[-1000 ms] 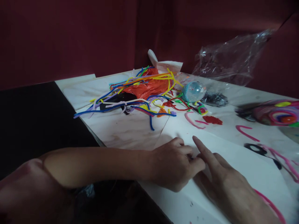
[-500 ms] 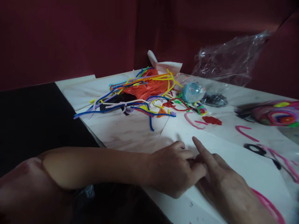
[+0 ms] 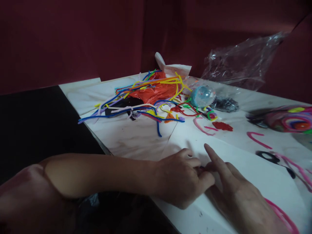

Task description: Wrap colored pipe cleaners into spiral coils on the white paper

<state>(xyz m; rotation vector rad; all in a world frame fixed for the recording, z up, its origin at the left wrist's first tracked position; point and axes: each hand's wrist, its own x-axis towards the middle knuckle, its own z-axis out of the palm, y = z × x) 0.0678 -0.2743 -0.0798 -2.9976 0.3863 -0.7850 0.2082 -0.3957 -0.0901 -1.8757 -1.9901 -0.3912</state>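
Over a white paper sheet [image 3: 234, 162], my left hand [image 3: 180, 178] reaches in with its fingers curled and thumb pressed inward. My right hand [image 3: 239, 188] meets it there, its index finger stretched out and its other visible fingers bent in close to the left fingertips. A tiny dark spot shows between the two hands. The fingers hide most of what they pinch, and it is too small to name. Pink pipe cleaners [image 3: 280, 214] lie beside my right wrist.
Beyond the hands, coloured pipe cleaners [image 3: 117, 113] lie tangled around red plastic [image 3: 156, 92]. A clear ball with a blue base [image 3: 202, 97] stands near a crumpled clear bag [image 3: 241, 61]. On the right are a black ring shape [image 3: 267, 156] and a colourful craft piece [image 3: 287, 118].
The hands stay together in nearly the same place. My right hand has shifted very slightly right, and the whole view has drifted a little.
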